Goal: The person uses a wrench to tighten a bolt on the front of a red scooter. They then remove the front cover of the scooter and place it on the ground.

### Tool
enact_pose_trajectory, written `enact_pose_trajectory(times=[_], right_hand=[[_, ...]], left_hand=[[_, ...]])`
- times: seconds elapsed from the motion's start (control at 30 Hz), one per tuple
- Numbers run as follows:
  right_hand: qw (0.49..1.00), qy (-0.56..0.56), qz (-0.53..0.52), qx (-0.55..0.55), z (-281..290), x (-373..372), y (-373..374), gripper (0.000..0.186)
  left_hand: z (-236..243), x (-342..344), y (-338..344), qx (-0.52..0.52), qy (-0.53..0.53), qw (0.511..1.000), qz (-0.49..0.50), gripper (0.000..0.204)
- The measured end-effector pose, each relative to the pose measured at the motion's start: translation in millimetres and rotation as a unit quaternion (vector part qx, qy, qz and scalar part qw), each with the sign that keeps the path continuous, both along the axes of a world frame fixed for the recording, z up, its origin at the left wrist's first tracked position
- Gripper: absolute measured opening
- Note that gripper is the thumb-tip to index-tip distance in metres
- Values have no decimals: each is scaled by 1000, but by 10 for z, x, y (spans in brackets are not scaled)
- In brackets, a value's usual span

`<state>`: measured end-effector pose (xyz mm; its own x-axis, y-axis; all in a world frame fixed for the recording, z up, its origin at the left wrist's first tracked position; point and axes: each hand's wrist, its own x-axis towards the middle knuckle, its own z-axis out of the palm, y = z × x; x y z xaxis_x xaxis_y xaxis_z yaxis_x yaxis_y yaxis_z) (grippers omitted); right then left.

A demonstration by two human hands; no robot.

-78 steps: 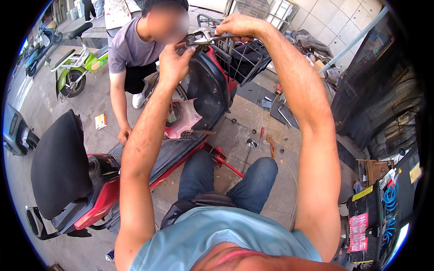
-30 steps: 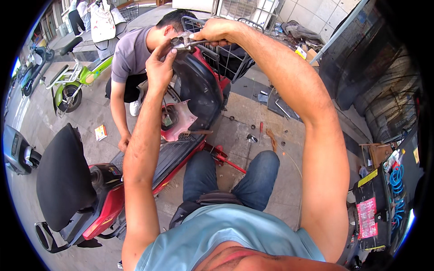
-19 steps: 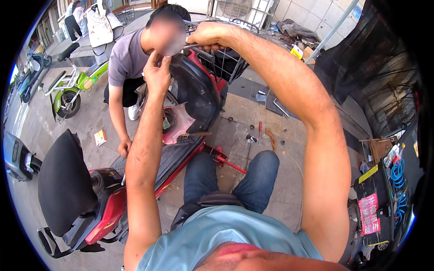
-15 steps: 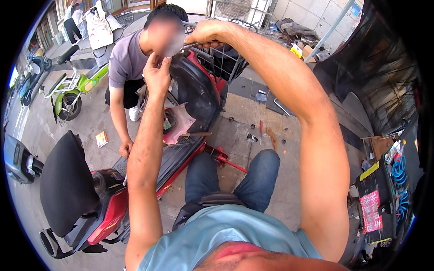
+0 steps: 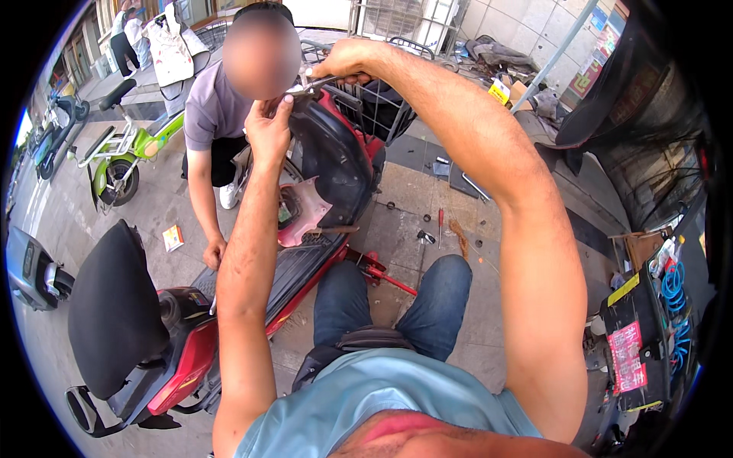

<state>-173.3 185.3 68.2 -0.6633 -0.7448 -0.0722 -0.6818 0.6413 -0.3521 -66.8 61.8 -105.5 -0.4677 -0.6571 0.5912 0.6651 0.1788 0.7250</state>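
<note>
A red electric scooter stands across the left and middle, its black inner front panel facing me and the pink-white lower cover hanging loose. At its handlebar, my right hand is closed on a slim dark metal tool; its kind is unclear. Just left of and below that tool is my left hand, thumb and fingers bent together by the handlebar. Whatever it pinches is too small to make out.
Another person crouches beyond the scooter, one hand near the footboard. A screwdriver and small parts lie on the paving. A black toolbox with blue hose stands right; a wire basket sits at the scooter's front.
The other person's head has moved left and lifted from the handlebar, showing more of the tool. My right hand has shifted slightly; my left hand stays close to the handlebar.
</note>
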Motion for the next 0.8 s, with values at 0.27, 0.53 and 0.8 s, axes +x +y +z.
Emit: enact_pose_trajectory(times=[0.27,0.53,0.8], right_hand=[[998,59,10,-30,10,109,104,54],[954,291,36,54,367,352,1186,38],[889,252,77,-373,171,-5,1488,30]], left_hand=[[404,265,446,-297,35,905,302,60],[784,241,858,-443,-17,869,221,72],[1197,-375,1360,-485,-61,862,133,84]])
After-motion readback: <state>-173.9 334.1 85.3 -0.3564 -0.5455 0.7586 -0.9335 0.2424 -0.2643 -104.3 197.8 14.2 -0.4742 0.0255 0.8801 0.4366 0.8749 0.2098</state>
